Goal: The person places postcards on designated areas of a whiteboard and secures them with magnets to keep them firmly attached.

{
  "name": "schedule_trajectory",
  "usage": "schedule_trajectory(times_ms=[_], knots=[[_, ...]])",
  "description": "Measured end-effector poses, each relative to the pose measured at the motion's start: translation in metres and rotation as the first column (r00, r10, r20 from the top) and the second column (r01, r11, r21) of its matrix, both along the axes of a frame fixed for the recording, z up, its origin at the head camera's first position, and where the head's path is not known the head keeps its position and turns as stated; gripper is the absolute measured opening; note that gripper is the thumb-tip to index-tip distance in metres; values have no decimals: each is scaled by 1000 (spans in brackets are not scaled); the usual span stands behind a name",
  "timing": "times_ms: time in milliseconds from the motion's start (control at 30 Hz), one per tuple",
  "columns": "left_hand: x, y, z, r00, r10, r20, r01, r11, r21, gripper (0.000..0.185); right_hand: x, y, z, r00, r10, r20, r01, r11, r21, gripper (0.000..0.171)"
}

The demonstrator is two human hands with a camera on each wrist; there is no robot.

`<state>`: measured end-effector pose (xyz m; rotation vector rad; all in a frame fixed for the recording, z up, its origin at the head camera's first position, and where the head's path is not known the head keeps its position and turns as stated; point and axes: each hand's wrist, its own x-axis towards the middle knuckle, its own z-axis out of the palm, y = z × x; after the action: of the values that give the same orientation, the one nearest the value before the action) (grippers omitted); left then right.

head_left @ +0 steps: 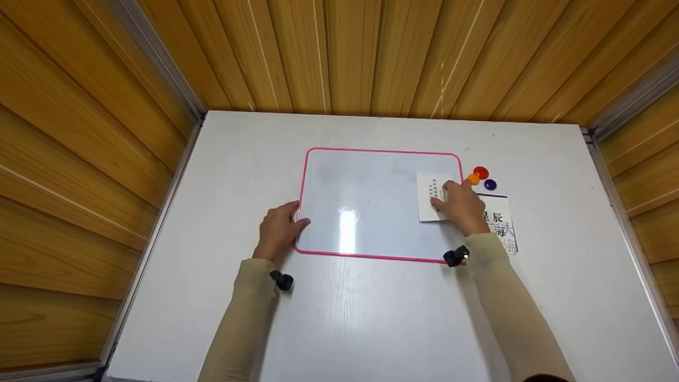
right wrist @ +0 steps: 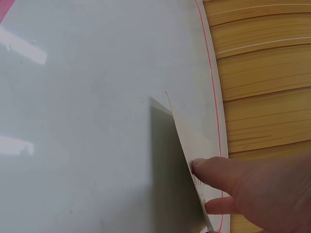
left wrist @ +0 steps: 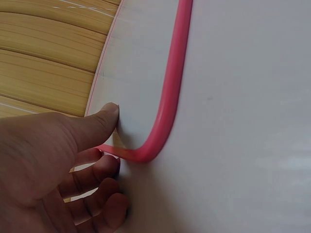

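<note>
A whiteboard [head_left: 371, 204] with a pink rim lies on the white table. My left hand [head_left: 279, 228] holds it at its near left corner, the thumb [left wrist: 109, 114] over the board's face and the other fingers curled at the outer side of the rim. Over the board's right part, my right hand [head_left: 462, 206] grips a white card [head_left: 427, 197] printed with small dark characters. In the right wrist view the card [right wrist: 187, 141] stands tilted off the board and casts a shadow; the thumb presses on its printed face. The far fingers are partly hidden.
Right of the board lie red [head_left: 481, 172], orange [head_left: 473, 179] and dark blue [head_left: 490, 184] round magnets, close together. Another card [head_left: 498, 215] with large black characters lies below them, partly behind the right hand. Wood-patterned walls [head_left: 350, 58] rise behind the table and at both sides.
</note>
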<state>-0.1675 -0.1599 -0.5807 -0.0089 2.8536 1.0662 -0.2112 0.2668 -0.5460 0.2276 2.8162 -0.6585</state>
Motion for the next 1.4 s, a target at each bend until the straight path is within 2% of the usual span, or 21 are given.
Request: schedule_trajectory(times_ms=[367,1000,1400], knots=[[-1,-1,0,1000,-2,-11,2,1000,-4,58,1,-2,-2,999,25,-31,-23,998,64,58],[0,-2,1,1000,-7,-10,8,1000,7,57,2,-4,-1,999,29,-45,-26,997,66,59],[1,0,-2,1000,20,3,-20,1000,10,59,1,-1,-2,999,28,-21,-27,998,56,59]])
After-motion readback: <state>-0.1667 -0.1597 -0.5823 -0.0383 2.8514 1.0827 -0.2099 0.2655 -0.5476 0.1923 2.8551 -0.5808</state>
